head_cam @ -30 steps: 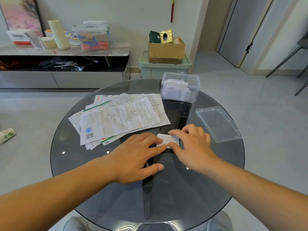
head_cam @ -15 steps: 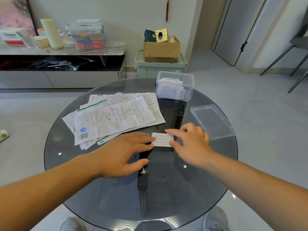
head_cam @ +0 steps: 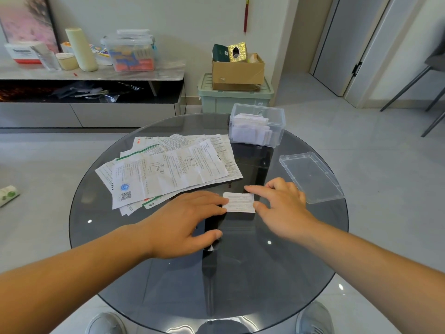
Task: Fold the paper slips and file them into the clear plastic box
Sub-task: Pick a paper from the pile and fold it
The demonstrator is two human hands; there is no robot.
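Observation:
A small folded paper slip (head_cam: 239, 202) lies flat on the round glass table (head_cam: 168, 285). My left hand (head_cam: 185, 222) lies flat with straight fingers, its fingertips touching the slip's left edge. My right hand (head_cam: 279, 206) has its index finger along the slip's far edge and its thumb at the near right corner. A spread of unfolded printed slips (head_cam: 168, 169) lies at the table's left. The clear plastic box (head_cam: 257, 125), open and holding several folded slips, stands at the far side.
The box's clear lid (head_cam: 311, 177) lies on the table's right edge. Beyond the table stand a green storage bin (head_cam: 236, 97) topped with a cardboard box (head_cam: 238, 71), and a low cabinet (head_cam: 91, 92) at the left. Chair legs (head_cam: 414, 85) show at far right.
Both hands have drawn apart along the folded slip, uncovering most of it. The left fingers slid from on top of the slip to its left edge.

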